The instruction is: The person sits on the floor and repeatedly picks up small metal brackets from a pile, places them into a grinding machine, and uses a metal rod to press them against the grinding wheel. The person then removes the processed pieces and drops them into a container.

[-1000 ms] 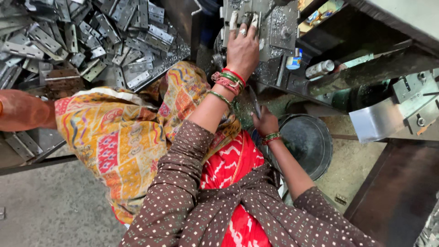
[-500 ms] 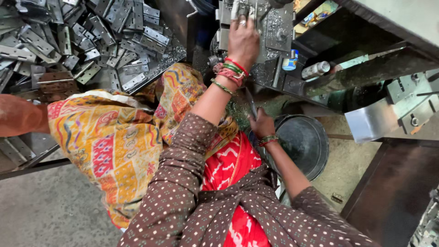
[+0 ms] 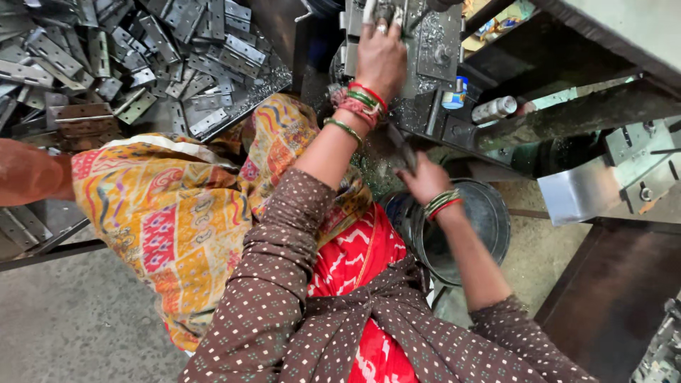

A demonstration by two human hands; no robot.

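Observation:
My left hand (image 3: 379, 60) reaches up to the grey metal machine (image 3: 425, 42) and its fingers close around a part at the machine's top edge. My right hand (image 3: 425, 177) is lower, just below the machine's front, and grips a dark flat metal piece (image 3: 401, 147) that sticks up to the left from it. Both wrists wear red and green bangles. Metal shavings lie on the machine's ledge near my left wrist.
A heap of several flat metal hinge plates (image 3: 142, 50) fills the table at upper left. A dark round bucket (image 3: 489, 213) stands under my right hand. A small bottle (image 3: 494, 109) lies on a shelf to the right. Another person's arm (image 3: 28, 170) enters at left.
My left hand stays closed on the machine part. My right hand has shifted slightly up toward the machine with the metal piece.

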